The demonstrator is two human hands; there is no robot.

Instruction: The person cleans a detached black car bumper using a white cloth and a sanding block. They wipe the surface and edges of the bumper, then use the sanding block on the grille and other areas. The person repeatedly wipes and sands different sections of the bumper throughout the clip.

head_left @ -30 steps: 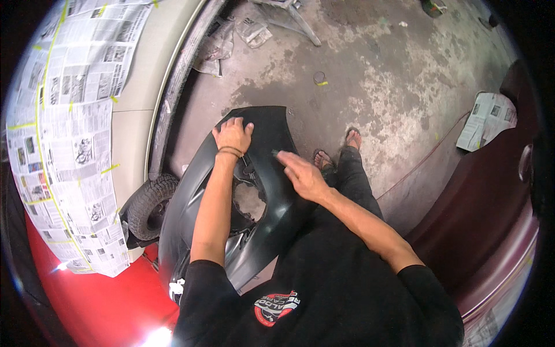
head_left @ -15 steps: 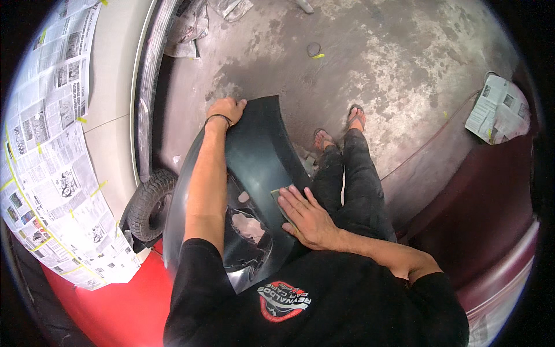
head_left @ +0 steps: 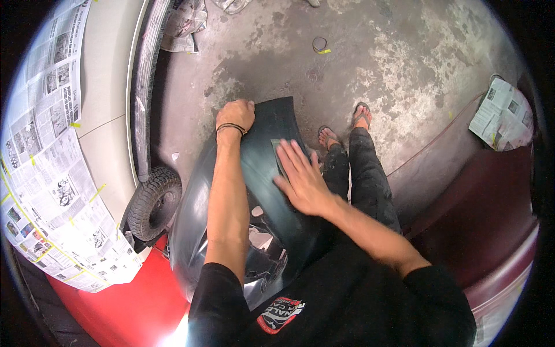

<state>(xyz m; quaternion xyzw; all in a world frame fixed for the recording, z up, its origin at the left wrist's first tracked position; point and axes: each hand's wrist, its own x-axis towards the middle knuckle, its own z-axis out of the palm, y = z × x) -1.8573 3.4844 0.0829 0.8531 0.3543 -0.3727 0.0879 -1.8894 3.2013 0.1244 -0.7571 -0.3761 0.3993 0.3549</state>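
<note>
A dark, curved car body panel with cut-out openings at its near end rests upright against my body. My left hand is closed over its far edge, the fingers curled out of sight around the rim. My right hand lies flat on the panel's right side, fingers stretched out and slightly blurred. Under those fingers is a thin greenish sheet, apparently sandpaper, with its upper left edge showing. The panel's underside is hidden.
On the left stands a pale vehicle partly covered with taped newspaper. A tire and a red surface are near it. At right are a maroon car panel and a newspaper-wrapped piece. A tape ring lies on the concrete floor.
My right hand has slid the sheet away from me along the panel, toward its far end. The left hand keeps its hold on the edge; the view has shifted slightly.
</note>
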